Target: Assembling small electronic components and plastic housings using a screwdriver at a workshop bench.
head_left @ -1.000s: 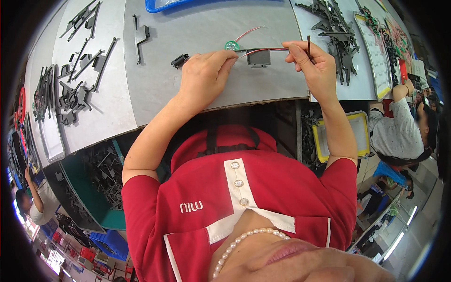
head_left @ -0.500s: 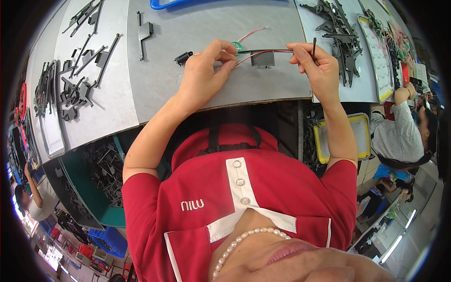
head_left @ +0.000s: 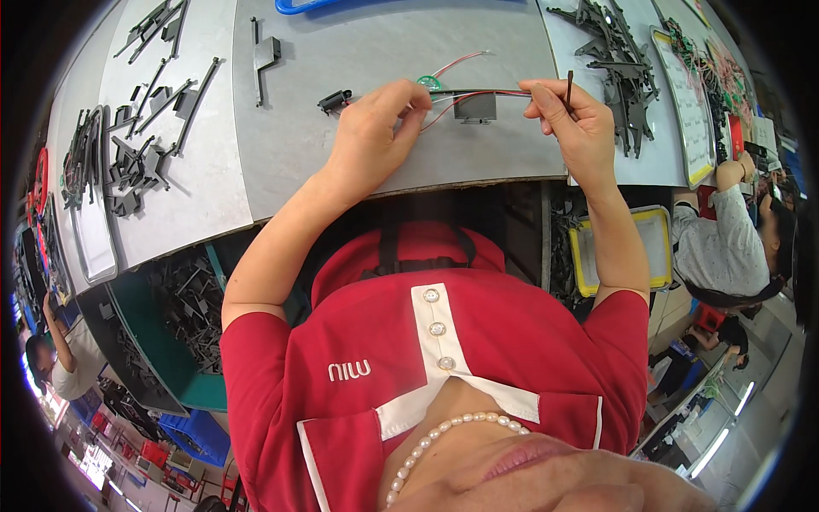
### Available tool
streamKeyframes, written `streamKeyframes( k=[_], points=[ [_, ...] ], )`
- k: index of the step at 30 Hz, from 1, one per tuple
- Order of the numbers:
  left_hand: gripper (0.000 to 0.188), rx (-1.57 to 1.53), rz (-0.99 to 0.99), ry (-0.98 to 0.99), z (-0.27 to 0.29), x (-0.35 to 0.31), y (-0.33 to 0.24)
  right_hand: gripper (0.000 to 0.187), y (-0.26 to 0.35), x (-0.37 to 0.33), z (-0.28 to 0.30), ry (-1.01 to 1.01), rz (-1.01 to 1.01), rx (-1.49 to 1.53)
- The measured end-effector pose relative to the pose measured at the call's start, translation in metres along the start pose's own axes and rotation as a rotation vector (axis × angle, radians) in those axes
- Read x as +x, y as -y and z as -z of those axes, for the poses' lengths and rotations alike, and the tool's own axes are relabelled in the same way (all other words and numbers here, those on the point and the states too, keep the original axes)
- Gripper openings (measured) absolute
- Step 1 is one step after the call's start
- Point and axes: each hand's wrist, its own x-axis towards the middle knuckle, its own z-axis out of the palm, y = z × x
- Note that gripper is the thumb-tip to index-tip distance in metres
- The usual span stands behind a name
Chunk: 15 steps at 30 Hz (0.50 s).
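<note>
Between my hands lies a long black plastic bracket (head_left: 476, 106) with a square plate on its near side. My left hand (head_left: 375, 128) is closed around its left part, and its fingertips are bunched by a small round green board (head_left: 429, 83). Red and white wires (head_left: 486, 92) run along the bracket, and a loop hangs below my left fingertips. My right hand (head_left: 578, 124) pinches the bracket's right end with the wires. A thin dark stick-like tool (head_left: 570, 87) stands up from the same hand. Left of my left hand, a black block-like end (head_left: 335, 102) shows.
A single black bracket (head_left: 260, 64) lies at the left, with several more (head_left: 141, 166) beyond it. A pile of black parts (head_left: 627, 77) sits at the right beside a yellow-rimmed tray (head_left: 682, 111). A blue tray (head_left: 303, 7) stands at the far edge. A co-worker (head_left: 725, 239) is at the right.
My left fingertips have drawn together and shifted slightly left and up, and the wire loop now hangs lower beneath them. My right hand has barely moved.
</note>
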Motion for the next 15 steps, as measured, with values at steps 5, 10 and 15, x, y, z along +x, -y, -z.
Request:
streamKeyframes(
  k=[5,10,15],
  points=[
    [0.018,0.316,-0.341,-0.12,-0.006,-0.001,0.0,0.02,0.0,-0.001,-0.002,-0.006,-0.005,-0.001],
    [0.017,0.427,-0.368,-0.132,-0.006,0.0,0.003,0.021,-0.001,-0.001,-0.004,0.017,-0.031,0.031],
    [0.008,0.471,-0.434,-0.196,-0.008,0.002,0.005,0.02,-0.006,-0.001,-0.005,0.025,-0.045,0.044]
  ],
)
